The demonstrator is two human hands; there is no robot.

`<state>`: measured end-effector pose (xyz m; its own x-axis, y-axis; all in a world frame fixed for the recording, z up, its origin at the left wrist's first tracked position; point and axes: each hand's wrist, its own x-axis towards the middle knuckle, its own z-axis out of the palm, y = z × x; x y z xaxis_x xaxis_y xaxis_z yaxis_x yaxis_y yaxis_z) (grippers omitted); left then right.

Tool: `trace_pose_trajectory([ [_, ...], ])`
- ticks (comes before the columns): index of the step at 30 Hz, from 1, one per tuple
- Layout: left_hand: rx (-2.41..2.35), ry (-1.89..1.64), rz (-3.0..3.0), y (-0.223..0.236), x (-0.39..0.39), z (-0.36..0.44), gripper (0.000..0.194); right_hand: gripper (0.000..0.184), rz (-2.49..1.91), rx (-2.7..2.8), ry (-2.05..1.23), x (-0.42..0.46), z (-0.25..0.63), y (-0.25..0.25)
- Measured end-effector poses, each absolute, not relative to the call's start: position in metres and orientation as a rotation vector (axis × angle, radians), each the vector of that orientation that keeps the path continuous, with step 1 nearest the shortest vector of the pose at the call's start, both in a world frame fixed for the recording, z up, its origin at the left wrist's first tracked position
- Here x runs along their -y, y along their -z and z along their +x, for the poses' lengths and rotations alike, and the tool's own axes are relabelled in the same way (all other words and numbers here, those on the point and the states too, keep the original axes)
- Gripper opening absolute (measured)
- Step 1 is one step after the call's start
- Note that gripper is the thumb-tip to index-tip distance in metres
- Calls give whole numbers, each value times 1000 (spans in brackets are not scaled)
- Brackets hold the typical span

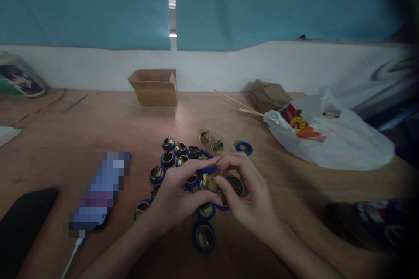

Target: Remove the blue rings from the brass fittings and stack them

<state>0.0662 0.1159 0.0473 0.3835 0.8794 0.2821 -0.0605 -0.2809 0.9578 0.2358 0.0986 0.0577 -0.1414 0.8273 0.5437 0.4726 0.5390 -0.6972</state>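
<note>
Between my two hands is a small blue-rimmed brass fitting (208,169), partly covered by fingers. My left hand (178,192) curls its fingers and thumb about its left side. From the other side my right hand (250,189) pinches it with thumb and fingertips. Around and below the hands lie several similar round brass fittings with blue rings, such as one close to me (203,237) and one to the left (157,174). Past the fingers are two brass pieces without blue rings, one of them a brass piece (204,137), and a loose blue ring (244,147).
At the back stands an open cardboard box (157,93). Rightward are a brown packet (268,96), thin sticks (235,99), a white plastic bag (347,139) and a dark bottle (369,224). On the left lie a phone (101,192) on a cable and a black object (26,226).
</note>
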Motion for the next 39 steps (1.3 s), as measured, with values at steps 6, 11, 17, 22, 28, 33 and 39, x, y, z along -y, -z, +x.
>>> trace_pose_trajectory([
  [6,-811,-1157,1652,-45,-114,69,57,16,-1112,1788,-499,-99,236,-54],
  [11,-837,-1170,1694,-44,-114,70,53,11,-1135,1803,-515,-100,237,-53],
  [17,-882,-1136,1742,-48,-114,67,49,12,-1135,1803,-566,-99,235,-60],
  [22,-810,-1112,1720,-49,-114,67,41,11,-1147,1873,-588,-97,234,-64],
  [28,-829,-1113,1716,-51,-115,67,36,11,-1138,1961,-587,-94,234,-63],
  [33,-887,-1039,1731,-52,-112,66,35,14,-1112,1918,-547,-97,238,-61],
  [39,-824,-1029,1698,-49,-110,65,47,19,-1048,1780,-858,-100,242,-66],
])
